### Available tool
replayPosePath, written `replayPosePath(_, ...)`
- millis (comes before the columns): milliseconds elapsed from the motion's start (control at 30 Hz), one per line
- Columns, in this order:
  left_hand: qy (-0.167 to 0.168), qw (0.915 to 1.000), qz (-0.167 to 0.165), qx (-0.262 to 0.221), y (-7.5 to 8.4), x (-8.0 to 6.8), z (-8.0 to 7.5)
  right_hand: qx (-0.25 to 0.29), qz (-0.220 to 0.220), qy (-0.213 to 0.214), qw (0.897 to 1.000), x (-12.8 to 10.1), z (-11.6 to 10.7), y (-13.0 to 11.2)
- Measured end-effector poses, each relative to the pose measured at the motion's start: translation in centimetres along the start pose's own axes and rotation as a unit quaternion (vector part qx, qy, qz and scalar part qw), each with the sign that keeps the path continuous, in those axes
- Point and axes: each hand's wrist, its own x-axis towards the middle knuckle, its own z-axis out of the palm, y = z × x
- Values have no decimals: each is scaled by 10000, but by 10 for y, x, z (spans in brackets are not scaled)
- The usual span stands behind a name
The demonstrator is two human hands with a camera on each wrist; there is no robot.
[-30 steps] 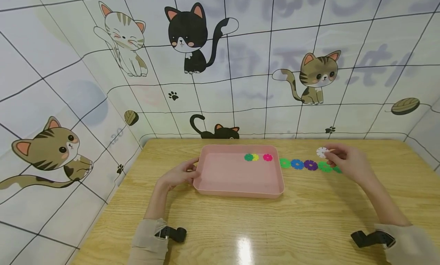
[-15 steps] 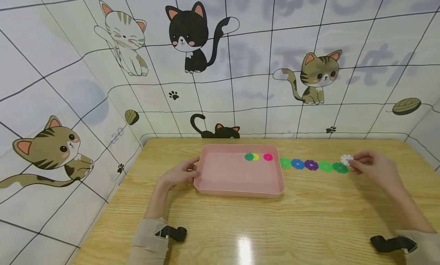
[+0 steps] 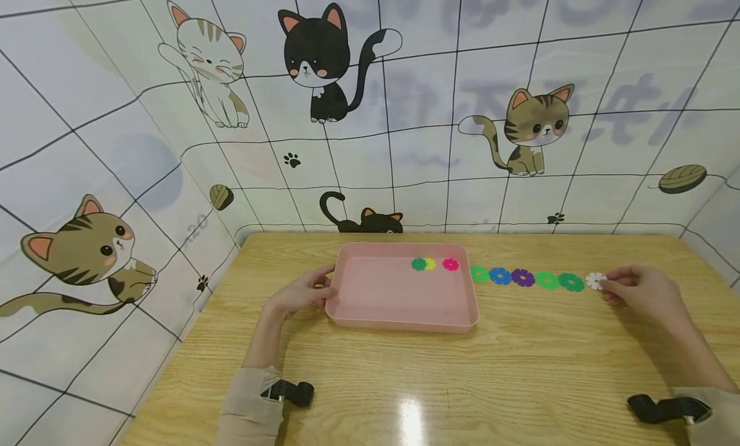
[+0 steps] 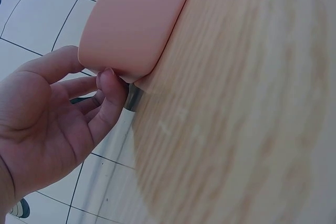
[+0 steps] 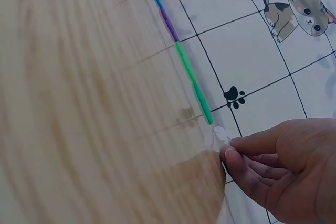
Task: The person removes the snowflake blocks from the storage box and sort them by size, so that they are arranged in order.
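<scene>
Head camera shows the right hand pinching a small white flower-shaped plastic disc at the far right end of a row of green, blue and purple plastic discs lying on the wooden worktop. The left hand curls its grip round the left rim of the shallow pink plastic tray. If the white disc comes down crooked or nudges the green disc beside it, the light pieces could slide and break the line.
</scene>
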Motion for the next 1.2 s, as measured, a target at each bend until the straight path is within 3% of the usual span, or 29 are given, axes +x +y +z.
replayPosePath(333,8,10000,-15,-22,1,1,1,-39,-33,18,10000,-2,1,-2)
replayPosePath(633,23,10000,-27,2,0,2,1,-426,-89,78,9990,-4,-1,-3)
replayPosePath(867,58,10000,-32,-1,1,2,3,-347,-76,67,9993,-4,-3,-2)
replayPosePath(1067,52,10000,-7,67,-1,2,1,-504,-399,338,9974,-4,-1,-15)
replayPosePath(1200,50,10000,-5,68,-3,2,1,-283,-642,311,9971,-3,3,-27)
